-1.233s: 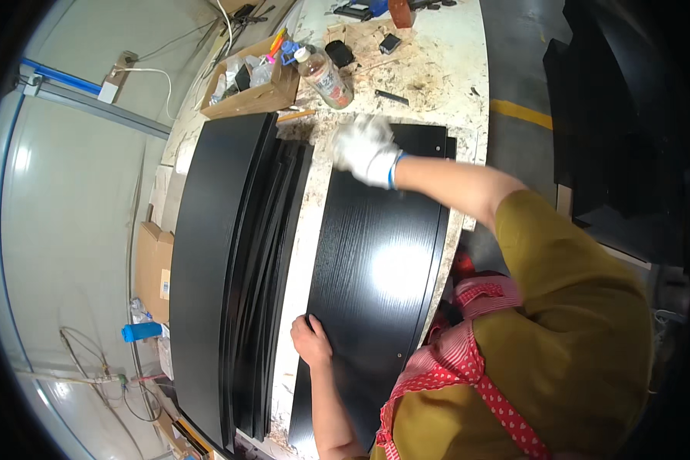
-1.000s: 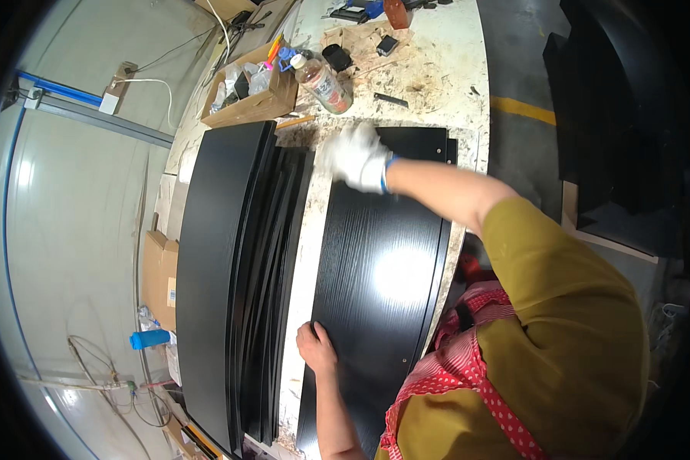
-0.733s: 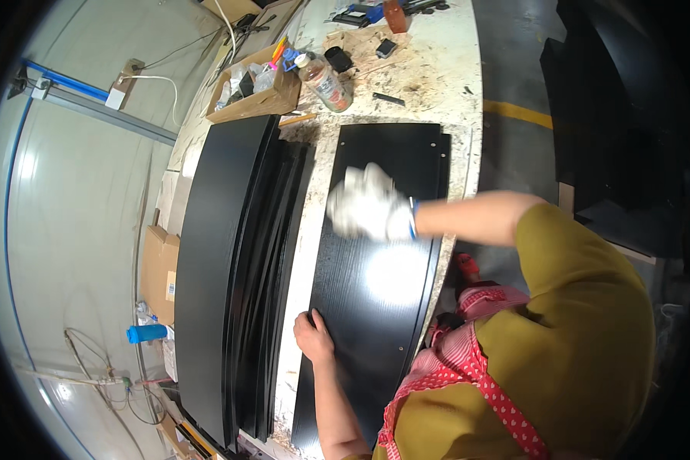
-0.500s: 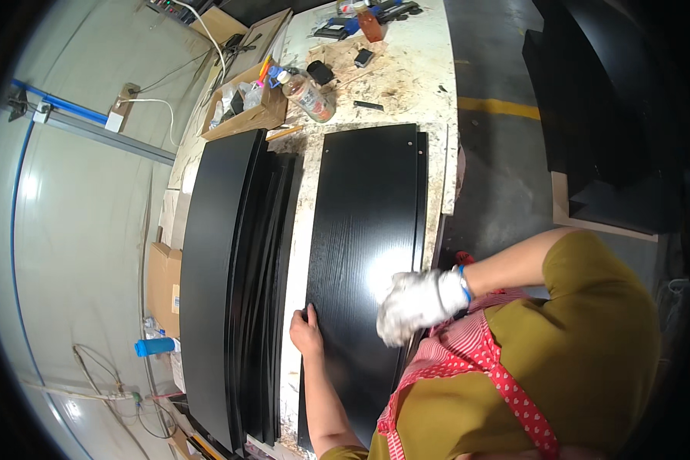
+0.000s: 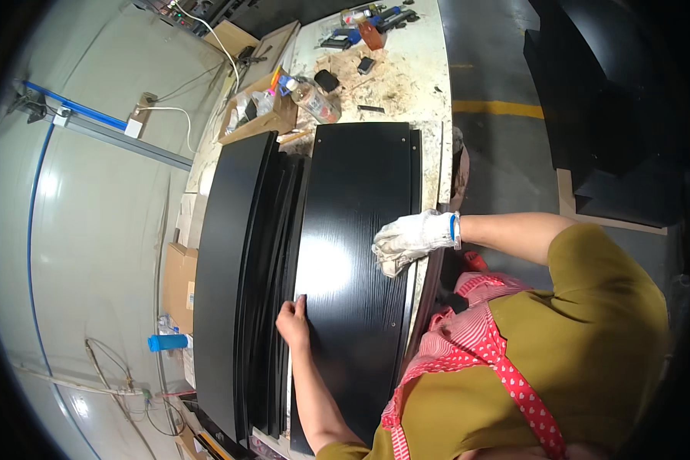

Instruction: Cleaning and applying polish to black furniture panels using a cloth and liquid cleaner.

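Note:
A long black wood-grain panel lies lengthwise on the workbench, on top of another panel whose edge shows at its right. My bare left hand grips the left edge of the upper panel, thumb on top. My right hand, in a soiled white glove, rests on the panel near its right edge with the fingers curled down. Whatever the glove may hold is hidden. Left of the panel stands a stack of black panels, close beside my left hand.
At the bench's far part are a cardboard box of small items, a plastic bottle, a black block and blue-and-black tools. A blue bottle stands by the left wall. More black panels are at the right.
My right hand has moved away from me along the panel, toward its far end. My left hand still grips the left edge. The view has shifted slightly.

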Demonstrator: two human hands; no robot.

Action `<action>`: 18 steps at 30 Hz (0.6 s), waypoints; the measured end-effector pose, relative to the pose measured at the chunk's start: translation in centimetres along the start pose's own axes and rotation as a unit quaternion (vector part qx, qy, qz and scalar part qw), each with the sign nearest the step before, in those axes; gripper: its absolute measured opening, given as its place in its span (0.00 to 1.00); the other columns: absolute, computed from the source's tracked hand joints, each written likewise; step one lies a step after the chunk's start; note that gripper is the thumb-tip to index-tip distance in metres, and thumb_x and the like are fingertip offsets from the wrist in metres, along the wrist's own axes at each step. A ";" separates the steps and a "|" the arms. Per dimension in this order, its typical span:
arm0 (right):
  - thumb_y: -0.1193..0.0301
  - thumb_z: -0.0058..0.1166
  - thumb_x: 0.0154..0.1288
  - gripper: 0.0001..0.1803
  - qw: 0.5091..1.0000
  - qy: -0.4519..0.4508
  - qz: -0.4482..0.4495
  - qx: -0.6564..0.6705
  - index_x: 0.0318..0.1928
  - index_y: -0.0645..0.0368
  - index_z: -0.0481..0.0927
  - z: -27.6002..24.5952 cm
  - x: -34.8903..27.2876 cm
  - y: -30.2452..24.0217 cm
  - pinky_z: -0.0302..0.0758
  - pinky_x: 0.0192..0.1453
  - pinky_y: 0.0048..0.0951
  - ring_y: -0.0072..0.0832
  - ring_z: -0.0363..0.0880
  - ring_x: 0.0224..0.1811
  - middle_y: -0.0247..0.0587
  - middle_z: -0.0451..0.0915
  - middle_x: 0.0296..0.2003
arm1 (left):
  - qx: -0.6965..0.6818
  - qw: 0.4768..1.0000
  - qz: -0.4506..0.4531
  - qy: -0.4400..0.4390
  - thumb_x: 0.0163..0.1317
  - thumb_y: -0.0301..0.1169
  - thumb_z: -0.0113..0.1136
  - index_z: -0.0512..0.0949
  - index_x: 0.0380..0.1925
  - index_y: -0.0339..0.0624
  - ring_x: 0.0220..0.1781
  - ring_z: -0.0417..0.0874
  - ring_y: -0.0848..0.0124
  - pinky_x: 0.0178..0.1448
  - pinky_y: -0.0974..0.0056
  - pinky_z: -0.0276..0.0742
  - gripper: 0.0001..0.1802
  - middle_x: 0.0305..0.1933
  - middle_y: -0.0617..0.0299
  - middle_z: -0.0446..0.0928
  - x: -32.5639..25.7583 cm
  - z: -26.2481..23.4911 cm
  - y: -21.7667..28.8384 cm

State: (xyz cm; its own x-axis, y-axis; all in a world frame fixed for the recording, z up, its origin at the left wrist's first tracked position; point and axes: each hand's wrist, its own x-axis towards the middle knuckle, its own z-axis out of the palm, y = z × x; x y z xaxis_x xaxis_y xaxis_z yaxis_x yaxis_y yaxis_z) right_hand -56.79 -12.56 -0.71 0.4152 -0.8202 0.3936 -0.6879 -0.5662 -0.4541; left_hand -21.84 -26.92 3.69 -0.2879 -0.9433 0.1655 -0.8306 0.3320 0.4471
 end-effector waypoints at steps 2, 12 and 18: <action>0.67 0.52 0.64 0.17 0.991 -0.041 0.090 0.084 0.53 0.56 0.78 -0.8 -0.5 -0.1 0.76 0.58 0.37 0.45 0.77 0.56 0.46 0.77 0.53 | 0.014 0.999 0.034 0.002 0.59 0.41 0.70 0.75 0.22 0.33 0.21 0.73 0.61 0.32 0.58 0.71 0.21 0.19 0.49 0.75 0.3 -3.8 3.6; 0.62 0.54 0.64 0.22 0.994 -0.105 -0.009 0.040 0.57 0.53 0.76 -3.2 2.5 -5.2 0.80 0.50 0.37 0.46 0.79 0.47 0.45 0.80 0.48 | 0.207 0.954 0.214 0.033 0.52 0.36 0.72 0.71 0.26 0.37 0.31 0.78 0.52 0.35 0.54 0.72 0.18 0.28 0.53 0.75 -8.4 -12.1 16.0; 0.66 0.58 0.51 0.08 0.979 -0.186 0.057 -0.061 0.20 0.53 0.83 -2.7 -1.0 -6.3 0.74 0.24 0.33 0.38 0.80 0.23 0.37 0.78 0.16 | 0.041 0.952 0.190 -0.234 0.55 0.23 0.63 0.69 0.59 0.37 0.56 0.79 0.47 0.61 0.53 0.76 0.29 0.58 0.42 0.76 -13.6 -11.9 18.0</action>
State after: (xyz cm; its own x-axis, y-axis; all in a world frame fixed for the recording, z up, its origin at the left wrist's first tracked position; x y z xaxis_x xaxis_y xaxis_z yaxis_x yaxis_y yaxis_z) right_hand -54.48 -7.98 3.87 0.5034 -0.8639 0.0169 -0.7993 -0.4730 -0.3706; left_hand -27.21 -7.98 19.92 -0.7406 -0.6616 -0.1175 -0.6526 0.6665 0.3603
